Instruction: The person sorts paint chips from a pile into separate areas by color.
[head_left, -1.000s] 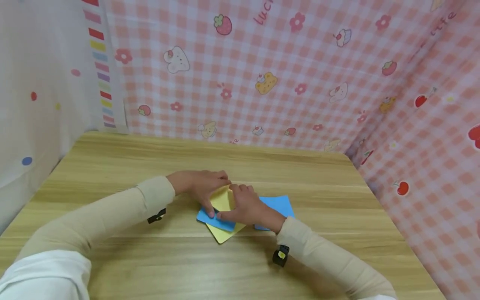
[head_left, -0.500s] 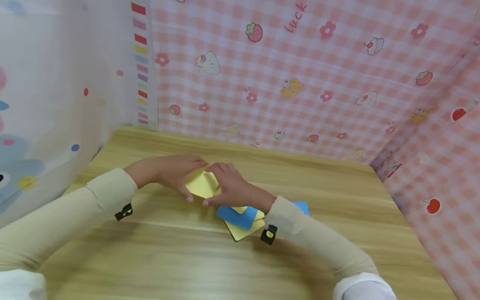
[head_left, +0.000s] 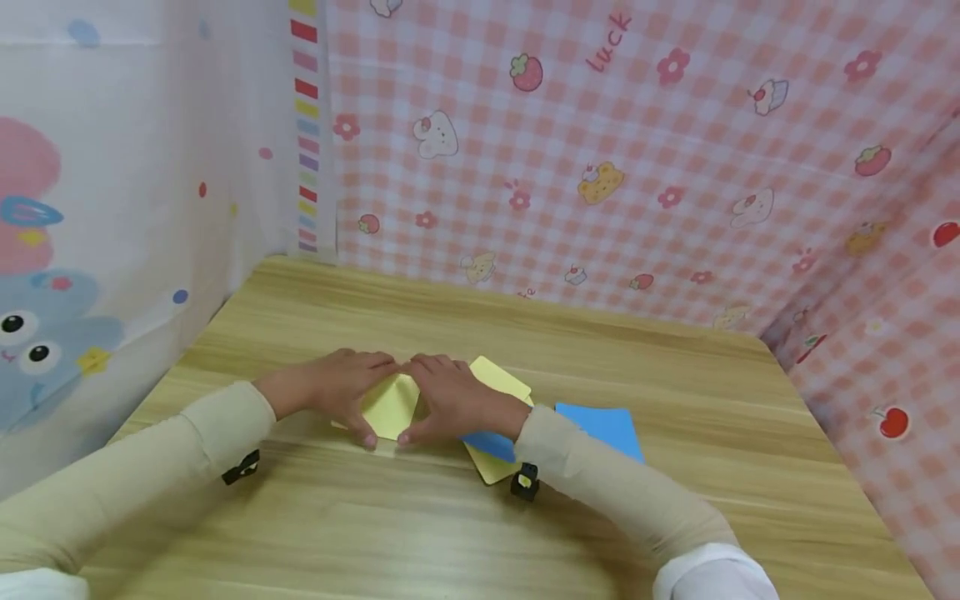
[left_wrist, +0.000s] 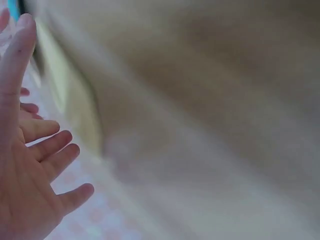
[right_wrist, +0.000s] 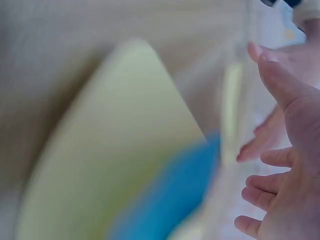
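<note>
A yellow card lies on the wooden table between my two hands. My left hand is at its left side, and in the left wrist view its fingers are spread and straight. On the other side my right hand arches over the card's right edge, thumb near the lower edge. Straight fingers show on that hand in the right wrist view. Close to the right hand is a loose pile: a yellow card, a blue card and another yellow card, partly hidden by the hand and wrist.
A separate blue card lies right of the pile, partly behind the right sleeve. The wooden table is bounded by a pink checked curtain at the back and right, and a white patterned curtain at the left.
Both hands moved left from the pile with a yellow card, which now lies on the table left of it. The fingers have loosened from it. The head view turned left.
</note>
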